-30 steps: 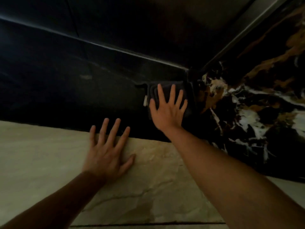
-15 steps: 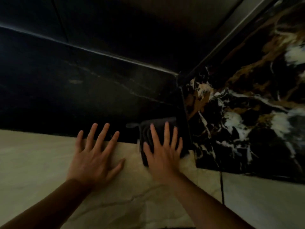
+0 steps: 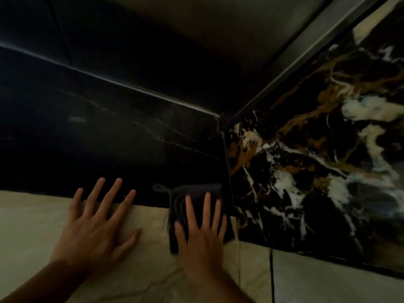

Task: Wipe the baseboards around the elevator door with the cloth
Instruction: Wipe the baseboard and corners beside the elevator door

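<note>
Nearest, the pale stone floor (image 3: 32, 226) takes the left hand (image 3: 94, 228), laid flat with its fingers spread and relaxed, the tips reaching the foot of the black baseboard (image 3: 109, 138). Just to its right, the right hand (image 3: 201, 235) presses the dark folded cloth (image 3: 178, 209) with straight fingers (image 3: 206, 206). The cloth lies across the seam between floor and baseboard, in the corner beside the gold-veined marble panel (image 3: 306, 160).

I log very dim light. Floor: cream marble tiles (image 3: 32, 232) with faint brown veining, one dark grout joint (image 3: 271, 278) at lower right. Upper wall (image 3: 218, 29) reads grey-brown and plain; a metal trim strip (image 3: 306, 47) runs diagonally at upper right.
</note>
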{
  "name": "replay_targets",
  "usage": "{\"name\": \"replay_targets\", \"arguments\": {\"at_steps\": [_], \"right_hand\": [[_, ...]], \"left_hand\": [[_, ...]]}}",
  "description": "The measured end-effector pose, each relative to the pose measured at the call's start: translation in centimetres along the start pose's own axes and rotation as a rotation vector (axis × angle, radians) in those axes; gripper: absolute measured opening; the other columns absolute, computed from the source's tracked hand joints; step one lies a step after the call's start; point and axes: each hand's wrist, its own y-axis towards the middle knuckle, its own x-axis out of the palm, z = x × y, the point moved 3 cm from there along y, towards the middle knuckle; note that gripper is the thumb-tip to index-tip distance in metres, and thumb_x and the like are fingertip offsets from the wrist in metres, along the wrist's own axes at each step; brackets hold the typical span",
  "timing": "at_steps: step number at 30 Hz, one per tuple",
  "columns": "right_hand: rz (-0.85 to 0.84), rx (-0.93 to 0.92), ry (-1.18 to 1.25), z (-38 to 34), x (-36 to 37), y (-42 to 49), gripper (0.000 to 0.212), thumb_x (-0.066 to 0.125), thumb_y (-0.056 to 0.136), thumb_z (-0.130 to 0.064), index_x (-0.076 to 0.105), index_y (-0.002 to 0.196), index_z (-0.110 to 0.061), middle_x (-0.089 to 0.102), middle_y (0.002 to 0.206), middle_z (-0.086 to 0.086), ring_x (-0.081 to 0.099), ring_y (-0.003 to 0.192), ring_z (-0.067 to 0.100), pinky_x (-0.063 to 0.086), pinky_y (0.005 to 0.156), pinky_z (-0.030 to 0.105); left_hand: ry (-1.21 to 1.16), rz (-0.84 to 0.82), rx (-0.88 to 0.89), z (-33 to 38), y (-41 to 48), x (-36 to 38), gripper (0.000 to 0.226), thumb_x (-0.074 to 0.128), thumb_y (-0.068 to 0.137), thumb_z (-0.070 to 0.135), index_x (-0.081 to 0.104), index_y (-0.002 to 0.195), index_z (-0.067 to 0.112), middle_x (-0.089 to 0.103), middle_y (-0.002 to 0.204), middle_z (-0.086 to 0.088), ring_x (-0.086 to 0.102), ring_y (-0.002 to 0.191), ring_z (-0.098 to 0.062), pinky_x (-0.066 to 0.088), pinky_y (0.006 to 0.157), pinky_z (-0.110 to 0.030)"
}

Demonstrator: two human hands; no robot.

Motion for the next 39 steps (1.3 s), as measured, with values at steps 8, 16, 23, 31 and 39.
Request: {"name": "replay_targets", "arguments": {"at_steps": [8, 16, 23, 31, 39], "right_hand": [[-0.106, 0.061, 0.121, -5.4, -2.5, 17.4, 0.064, 0.019, 0.094, -0.065, -0.007, 0.150, -0.048, -0.016, 0.164, 0.007, -0.019, 0.146, 0.042, -0.010, 0.113, 0.062], [-0.105, -0.021, 0.121, -1.4, -2.2, 10.3, 0.064, 0.019, 0.093, -0.066, -0.005, 0.150, -0.050, -0.014, 0.165, 0.002, -0.016, 0.149, 0.033, -0.004, 0.118, 0.059], [-0.087, -0.006, -0.037, 4.3, 0.5, -4.0, 0.071, 0.018, 0.089, -0.076, 0.004, 0.153, -0.049, -0.006, 0.166, 0.002, -0.008, 0.151, 0.034, 0.002, 0.114, 0.060], [-0.031, 0.098, 0.062, 4.0, -0.8, -5.6, 0.059, 0.035, 0.089, -0.060, 0.029, 0.147, -0.050, 0.018, 0.164, 0.004, 0.016, 0.146, 0.038, 0.024, 0.106, 0.065], [-0.508, 0.456, 0.290, 2.4, -4.7, -13.6, 0.045, 0.060, 0.090, -0.023, 0.054, 0.134, -0.027, 0.062, 0.126, 0.012, 0.064, 0.103, 0.032, 0.050, 0.088, 0.043]], "left_hand": [[0.043, -0.031, -0.023, 0.1, -0.1, -0.6, 0.085, 0.025, 0.085, 0.077, 0.029, 0.153, 0.026, 0.026, 0.161, -0.014, 0.017, 0.150, -0.039, 0.014, 0.118, -0.063], [0.055, 0.009, -0.027, 0.1, -0.2, -0.2, 0.086, 0.027, 0.086, 0.077, 0.028, 0.154, 0.025, 0.024, 0.162, -0.014, 0.015, 0.150, -0.039, 0.014, 0.117, -0.064], [0.043, 0.068, -0.010, 0.1, -0.2, 0.3, 0.087, 0.026, 0.085, 0.077, 0.028, 0.155, 0.025, 0.021, 0.163, -0.015, 0.010, 0.151, -0.041, 0.011, 0.118, -0.064], [0.090, -0.175, -0.092, 0.7, -0.7, -1.1, 0.089, 0.008, 0.084, 0.079, 0.001, 0.157, 0.029, -0.003, 0.167, -0.012, -0.005, 0.151, -0.041, -0.002, 0.119, -0.063], [-0.188, -0.535, -0.199, 3.1, -8.7, -5.8, 0.072, 0.051, 0.083, 0.059, 0.041, 0.144, 0.022, 0.036, 0.152, -0.016, 0.035, 0.138, -0.042, 0.033, 0.108, -0.055]]}}
